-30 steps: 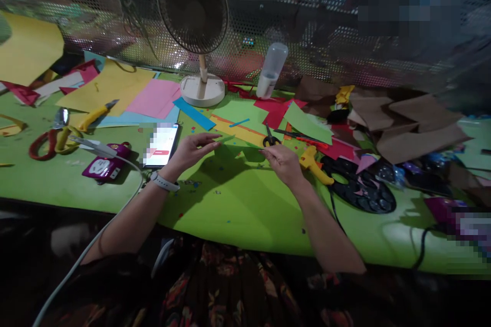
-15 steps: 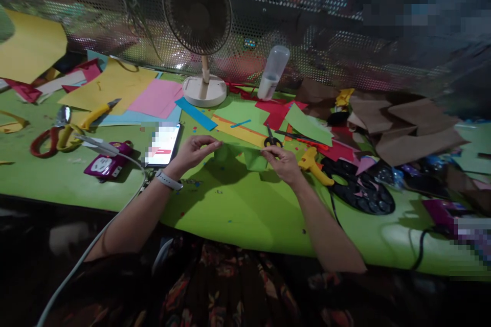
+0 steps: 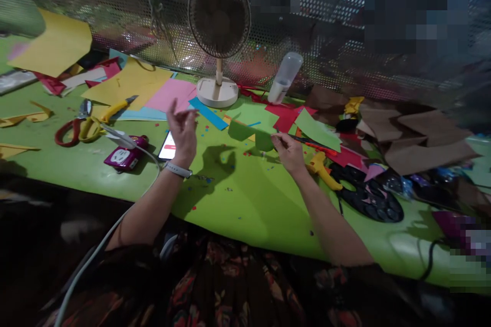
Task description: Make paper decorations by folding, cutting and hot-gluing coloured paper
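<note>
My right hand (image 3: 289, 152) pinches the right end of a cut piece of green paper (image 3: 245, 134), which has a notch in its lower edge. The paper is held above the table, its left end free. My left hand (image 3: 183, 133) is raised with its fingers apart and nothing in them, partly in front of a phone (image 3: 166, 148). A yellow glue gun (image 3: 324, 171) lies to the right of my right hand, beside a black palette (image 3: 368, 194). Behind the right hand, dark scissors with orange (image 3: 318, 146) are partly covered.
A white-based fan (image 3: 218, 92) and a clear bottle (image 3: 285, 77) stand at the back. Coloured sheets (image 3: 130, 82) lie left, brown paper (image 3: 414, 133) right. Red-and-yellow-handled shears (image 3: 68, 133), a yellow-handled cutter (image 3: 119, 108) and a purple power socket (image 3: 125, 157) with a cable lie left.
My left hand has let go of the green paper and lifted away to the left, its fingers spreading. My right hand still holds the paper, now raised slightly. The view has shifted a little.
</note>
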Motion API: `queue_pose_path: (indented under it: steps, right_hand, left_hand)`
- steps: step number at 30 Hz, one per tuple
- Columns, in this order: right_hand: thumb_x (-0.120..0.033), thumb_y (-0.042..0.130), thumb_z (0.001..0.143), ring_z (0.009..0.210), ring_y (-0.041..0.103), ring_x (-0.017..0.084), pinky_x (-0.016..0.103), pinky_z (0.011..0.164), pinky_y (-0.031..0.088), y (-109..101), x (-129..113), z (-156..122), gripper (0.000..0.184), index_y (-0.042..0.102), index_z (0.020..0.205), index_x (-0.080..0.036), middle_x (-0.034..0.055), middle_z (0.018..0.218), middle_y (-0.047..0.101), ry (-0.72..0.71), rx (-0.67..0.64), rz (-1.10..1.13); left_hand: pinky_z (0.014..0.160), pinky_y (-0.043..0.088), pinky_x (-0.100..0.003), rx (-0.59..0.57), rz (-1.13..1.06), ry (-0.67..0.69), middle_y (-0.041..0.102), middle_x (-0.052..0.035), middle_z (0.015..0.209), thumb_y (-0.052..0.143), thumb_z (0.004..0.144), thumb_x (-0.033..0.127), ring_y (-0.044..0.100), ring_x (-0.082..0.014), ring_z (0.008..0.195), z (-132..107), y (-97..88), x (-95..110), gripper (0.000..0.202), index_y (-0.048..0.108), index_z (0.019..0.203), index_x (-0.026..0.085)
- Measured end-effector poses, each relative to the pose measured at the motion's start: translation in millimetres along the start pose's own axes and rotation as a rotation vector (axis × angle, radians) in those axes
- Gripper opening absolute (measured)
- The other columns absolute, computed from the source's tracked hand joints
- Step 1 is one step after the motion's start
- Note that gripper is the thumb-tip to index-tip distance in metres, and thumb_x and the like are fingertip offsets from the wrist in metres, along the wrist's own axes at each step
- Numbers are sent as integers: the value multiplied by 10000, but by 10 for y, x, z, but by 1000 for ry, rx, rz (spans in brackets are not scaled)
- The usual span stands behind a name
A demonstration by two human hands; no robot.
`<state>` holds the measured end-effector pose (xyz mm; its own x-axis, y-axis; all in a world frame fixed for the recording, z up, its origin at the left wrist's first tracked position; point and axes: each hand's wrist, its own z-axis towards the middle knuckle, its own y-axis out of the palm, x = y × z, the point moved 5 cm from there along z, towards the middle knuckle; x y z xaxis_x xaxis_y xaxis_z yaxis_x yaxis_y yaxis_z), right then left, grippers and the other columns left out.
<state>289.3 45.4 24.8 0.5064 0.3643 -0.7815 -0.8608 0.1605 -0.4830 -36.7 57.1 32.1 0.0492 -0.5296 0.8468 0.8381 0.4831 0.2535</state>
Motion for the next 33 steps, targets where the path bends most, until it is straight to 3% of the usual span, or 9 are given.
queue_pose_path:
  steps: [3,8,12,16,21,24,27,30,33]
  right_hand:
    - [-585,525,904,750,634,207,342,715,514,18,183,71,499,707,1100,-164,73,863,720,31,46,-82]
    - [-423,544,927,1197,576,287,476,1024,438,63,367,108,459,605,1316,-186,149,1298,645,-25,-5,-375]
    - [-310,557,932,1252,533,278,475,1088,381,113,311,162,364,649,1253,-164,150,1307,639,-100,-93,-479]
    - [-303,608,910,1138,588,284,459,1009,435,176,189,262,320,683,1187,-161,141,1207,692,-96,-223,-488]
    - [-298,519,960,1048,612,251,386,949,441,170,66,684,247,733,1014,-186,99,1052,732,-70,-195,-552]
    - [-281,614,910,1093,597,226,314,906,437,298,161,1056,188,715,1041,-192,79,1123,715,22,-334,-628]
    - [-320,706,845,1009,625,236,302,822,454,435,318,1314,244,708,1028,-159,108,1074,722,116,-373,-680]
    - [-376,724,828,933,637,228,292,764,455,567,475,1369,301,701,1015,-141,123,1034,725,193,-375,-713]
    - [-355,714,837,940,629,212,283,779,444,646,536,1336,224,707,950,-160,101,1038,723,191,-370,-708]
  left_hand:
    - [774,526,-300,159,-54,72,664,-54,1172,548,914,290,632,-180,1069,48,-110,63,471,415,1364,318]
    - [825,536,-322,-242,76,-65,688,-66,1066,678,835,380,657,-204,1033,-114,168,-85,455,525,1249,269]
    - [838,541,-323,-330,141,-40,690,-73,1082,680,817,347,658,-205,1057,-206,257,-98,462,547,1248,244]
    - [849,539,-312,-306,149,-26,698,-68,1089,657,832,291,660,-185,1047,-186,205,-67,417,569,1237,239]
    - [854,541,-316,-365,147,-92,702,-73,1074,647,851,288,663,-189,1048,-244,220,-97,400,580,1240,222]
    - [848,538,-321,-423,185,-107,701,-84,1074,651,857,286,665,-194,1048,-308,268,-84,415,576,1257,207]
    - [834,539,-328,-460,244,-98,700,-92,1089,636,873,284,666,-194,1041,-360,301,-33,407,576,1266,202]
    - [828,546,-334,-498,274,-80,697,-92,1111,613,890,284,661,-194,1046,-404,331,20,395,574,1276,209]
    - [834,551,-335,-517,282,-52,693,-91,1120,611,894,281,657,-189,1044,-434,351,35,390,575,1275,208]
